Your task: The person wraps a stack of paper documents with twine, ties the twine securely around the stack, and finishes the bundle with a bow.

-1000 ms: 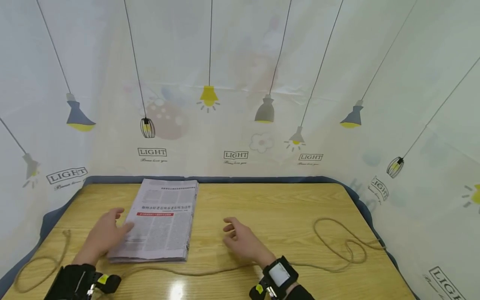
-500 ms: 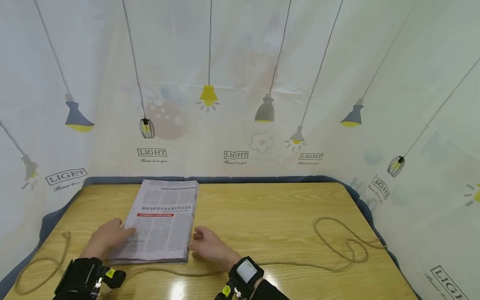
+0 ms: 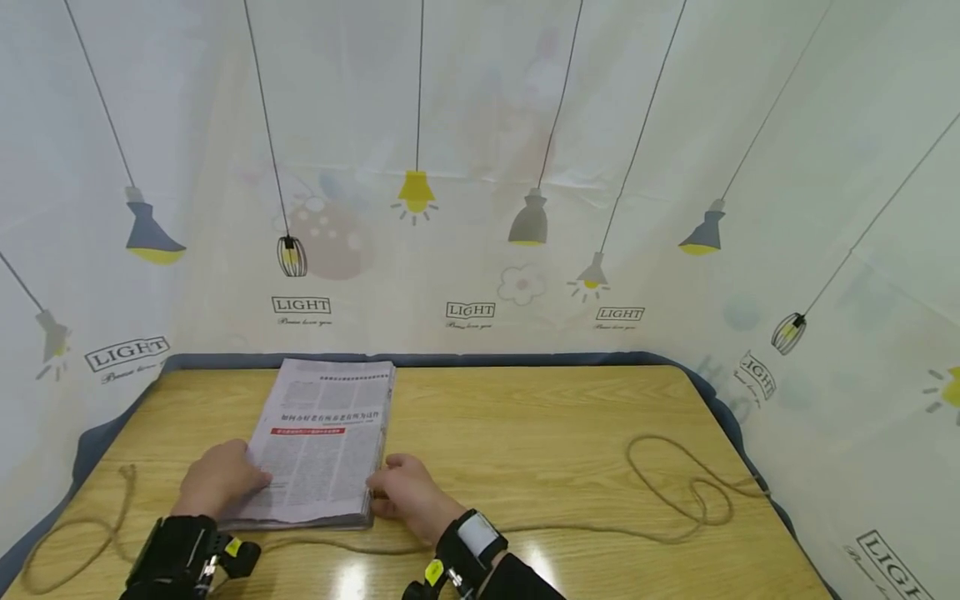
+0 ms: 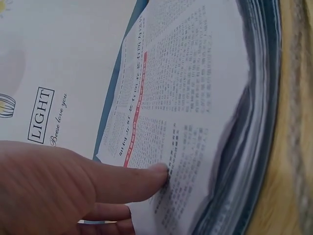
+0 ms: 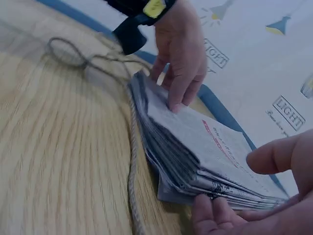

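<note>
A thick stack of newspapers [image 3: 322, 433] lies on the left part of a wooden table [image 3: 525, 417]. My left hand [image 3: 219, 485] holds the stack's near left edge, thumb on the top sheet [image 4: 186, 88] and fingers down beside the edge. The left hand [image 5: 181, 54] shows the same hold in the right wrist view. My right hand [image 3: 405, 493] is at the near right edge. Its fingers [image 5: 210, 218] curl under the stack [image 5: 210, 142], with the thumb over the top page. Both wrists wear black camera straps.
A long brown rope [image 3: 675, 483] lies in loops on the right and runs along the table's front edge, passing just in front of the stack [image 5: 129, 147] to a loop at the far left. A lamp-printed curtain [image 3: 480, 167] closes off the back and sides.
My right hand moved left from the middle of the table to the stack's right edge and took hold. My left hand slid closer along the left edge.
</note>
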`<state>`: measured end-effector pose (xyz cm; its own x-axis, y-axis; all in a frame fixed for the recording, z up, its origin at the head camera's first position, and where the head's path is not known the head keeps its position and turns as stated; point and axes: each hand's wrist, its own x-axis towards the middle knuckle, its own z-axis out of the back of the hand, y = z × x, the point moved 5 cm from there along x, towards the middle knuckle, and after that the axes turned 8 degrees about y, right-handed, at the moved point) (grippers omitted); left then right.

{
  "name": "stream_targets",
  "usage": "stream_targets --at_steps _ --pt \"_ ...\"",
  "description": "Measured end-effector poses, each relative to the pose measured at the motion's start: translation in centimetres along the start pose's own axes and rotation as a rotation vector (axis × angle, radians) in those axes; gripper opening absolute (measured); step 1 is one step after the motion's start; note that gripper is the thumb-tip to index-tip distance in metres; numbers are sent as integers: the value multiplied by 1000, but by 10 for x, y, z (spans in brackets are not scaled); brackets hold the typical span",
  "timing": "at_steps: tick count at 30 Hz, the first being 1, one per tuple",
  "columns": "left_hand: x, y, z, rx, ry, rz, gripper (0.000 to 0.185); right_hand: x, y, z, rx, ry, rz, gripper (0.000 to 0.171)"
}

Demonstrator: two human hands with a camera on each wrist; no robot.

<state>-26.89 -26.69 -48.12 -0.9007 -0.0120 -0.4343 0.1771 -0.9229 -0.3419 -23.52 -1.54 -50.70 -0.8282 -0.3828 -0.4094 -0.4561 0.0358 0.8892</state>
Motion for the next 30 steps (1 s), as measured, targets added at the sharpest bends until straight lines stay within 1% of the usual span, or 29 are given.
stream_targets --at_steps 3,5,8,10,15,17,20,24,27,30 --pt "-1 -1 0 -4 4 13 54 2 -1 -2 33 29 -22 40" --pt "-1 -1 0 -11 3 25 54 3 -2 -3 44 30 -35 25" --pt "0 -1 0 -14 -2 36 56 4 -1 -4 43 12 -40 18" --pt "1 0 0 -15 -3 43 59 6 -1 -5 20 11 -38 17" --pt "3 4 -1 -39 17 67 63 7 -1 -10 -94 38 15 21" --pt "3 4 -1 -49 19 71 62 6 -2 -12 -121 44 27 20" --pt "3 5 -2 -54 17 65 62 4 -2 -16 -178 58 2 19" --pt "2 5 0 -52 18 68 61 3 0 -22 -239 118 -23 25" --pt "4 6 0 -50 25 76 63 6 -2 -27 -229 183 3 26" --pt "5 6 -2 -56 28 78 65 7 -5 -32 -215 215 41 24"
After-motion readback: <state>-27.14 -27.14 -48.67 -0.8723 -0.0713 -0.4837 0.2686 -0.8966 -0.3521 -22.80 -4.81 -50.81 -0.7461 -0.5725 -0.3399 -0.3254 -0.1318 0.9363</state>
